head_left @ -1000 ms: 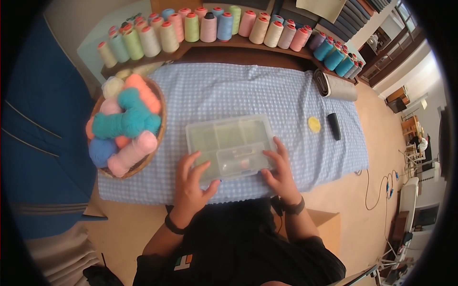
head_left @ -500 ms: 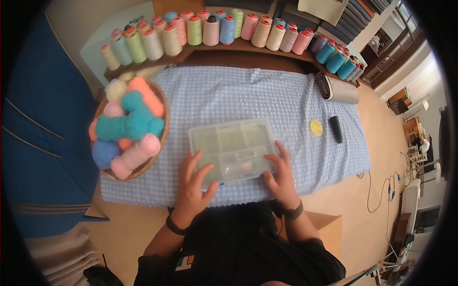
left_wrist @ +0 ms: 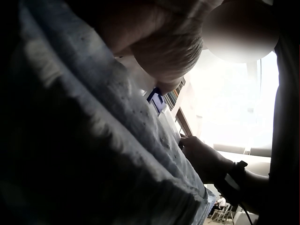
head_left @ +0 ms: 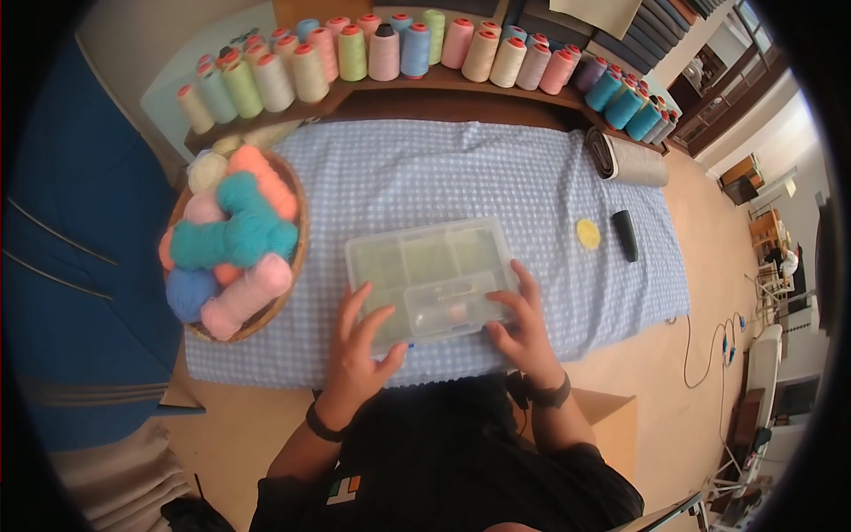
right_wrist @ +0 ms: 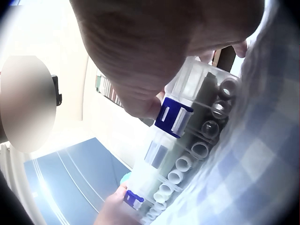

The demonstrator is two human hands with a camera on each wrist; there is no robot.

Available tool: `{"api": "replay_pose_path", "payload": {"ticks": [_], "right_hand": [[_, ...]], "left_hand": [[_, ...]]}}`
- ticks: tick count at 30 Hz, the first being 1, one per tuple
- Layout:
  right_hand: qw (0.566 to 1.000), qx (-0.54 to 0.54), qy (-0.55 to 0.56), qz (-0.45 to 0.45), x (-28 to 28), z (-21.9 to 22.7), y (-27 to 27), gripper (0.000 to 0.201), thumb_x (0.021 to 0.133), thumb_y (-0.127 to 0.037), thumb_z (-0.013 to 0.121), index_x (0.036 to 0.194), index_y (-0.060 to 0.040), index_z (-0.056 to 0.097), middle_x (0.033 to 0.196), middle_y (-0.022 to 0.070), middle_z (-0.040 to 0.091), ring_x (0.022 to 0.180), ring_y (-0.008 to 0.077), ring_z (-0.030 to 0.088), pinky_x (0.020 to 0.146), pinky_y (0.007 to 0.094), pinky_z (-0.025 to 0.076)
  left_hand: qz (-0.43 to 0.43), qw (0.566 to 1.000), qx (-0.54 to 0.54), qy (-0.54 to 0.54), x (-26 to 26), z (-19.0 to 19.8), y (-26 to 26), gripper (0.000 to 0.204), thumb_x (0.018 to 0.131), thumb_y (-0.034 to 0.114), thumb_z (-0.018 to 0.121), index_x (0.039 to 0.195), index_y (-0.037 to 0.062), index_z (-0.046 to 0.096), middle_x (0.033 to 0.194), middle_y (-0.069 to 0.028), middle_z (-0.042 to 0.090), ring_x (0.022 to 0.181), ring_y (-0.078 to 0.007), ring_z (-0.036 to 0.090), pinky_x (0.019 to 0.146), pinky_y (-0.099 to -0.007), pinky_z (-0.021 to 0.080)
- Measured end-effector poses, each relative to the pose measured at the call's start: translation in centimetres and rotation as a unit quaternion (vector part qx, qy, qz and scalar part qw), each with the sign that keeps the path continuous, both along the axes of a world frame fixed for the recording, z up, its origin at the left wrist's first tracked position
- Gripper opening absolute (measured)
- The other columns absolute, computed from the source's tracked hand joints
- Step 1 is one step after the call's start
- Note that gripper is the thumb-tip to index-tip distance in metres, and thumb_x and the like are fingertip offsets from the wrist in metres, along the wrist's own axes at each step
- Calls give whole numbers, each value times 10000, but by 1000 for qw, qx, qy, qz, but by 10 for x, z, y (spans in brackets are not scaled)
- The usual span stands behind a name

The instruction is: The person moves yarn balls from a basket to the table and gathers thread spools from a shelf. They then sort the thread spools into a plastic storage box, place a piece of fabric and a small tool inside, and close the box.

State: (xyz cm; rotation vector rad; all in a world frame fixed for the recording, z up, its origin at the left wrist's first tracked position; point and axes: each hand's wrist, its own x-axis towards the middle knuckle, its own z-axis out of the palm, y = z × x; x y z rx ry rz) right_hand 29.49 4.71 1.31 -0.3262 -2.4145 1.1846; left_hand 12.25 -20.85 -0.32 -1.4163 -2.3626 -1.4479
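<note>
A clear plastic compartment box (head_left: 434,253) lies on the checked tablecloth with its lid down. Small items show faintly through the small inner tray (head_left: 452,306) at its front right. In the right wrist view two blue latches (right_wrist: 173,117) sit on the box's front side, and a row of round-ended, tube-like pieces (right_wrist: 183,163) shows through its wall. My left hand (head_left: 359,346) rests at the left front corner, fingers spread over the edge and thumb near a latch. Over the right edge lies my right hand (head_left: 523,328), its fingers loosely extended and thumb at the front.
A wicker basket (head_left: 300,239) of yarn balls (head_left: 235,235) stands at the left. Right of the box lie a yellow disc (head_left: 588,233), a black object (head_left: 625,236) and a rolled grey cloth (head_left: 627,160). Thread cones (head_left: 417,50) line the shelf behind.
The view shifts slightly with the head. Both hands stay on the box, which keeps its place on the cloth.
</note>
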Motion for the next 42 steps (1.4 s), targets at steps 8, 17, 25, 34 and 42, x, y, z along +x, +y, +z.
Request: {"api": "replay_pose_path", "payload": {"ticks": [8,17,25,34,42], "right_hand": [[1000,-17,-14,14,0,8,1,446,891,-89,765,1326,-126,676,1729,232,238,1606,465,255,1247,542,349],[999,-25,-27,15,1,11,1,450,888,-84,767,1325,-132,677,1733,235,224,1605,469,255,1242,539,360],[999,-31,-32,21,0,12,3,464,883,-87,766,1335,-133,672,1735,237,214,1594,468,278,1237,538,369],[999,-27,-20,15,1,7,3,461,887,-90,771,1336,-127,672,1730,237,233,1600,471,264,1251,546,344],[986,165,13,-30,4,-1,-9,354,829,-22,797,1152,-121,693,1538,171,522,1533,438,421,1250,643,296]], "left_hand": [[-18,1000,-9,-17,0,2,0,541,876,137,797,1383,27,644,1667,-284,368,1517,-484,404,1215,-566,386],[-18,1000,-6,-23,-1,4,0,542,870,160,803,1386,59,669,1654,-276,389,1506,-513,400,1225,-585,368],[-31,999,-18,-20,-2,6,-1,540,898,152,766,1410,25,648,1678,-305,344,1538,-501,367,1240,-587,338],[-28,999,-16,-11,-3,5,-2,539,899,192,772,1399,31,652,1665,-303,373,1527,-506,379,1234,-582,345],[-9,1000,0,-9,-2,4,-1,530,877,211,822,1364,61,675,1618,-242,465,1470,-524,423,1200,-595,374]]}}
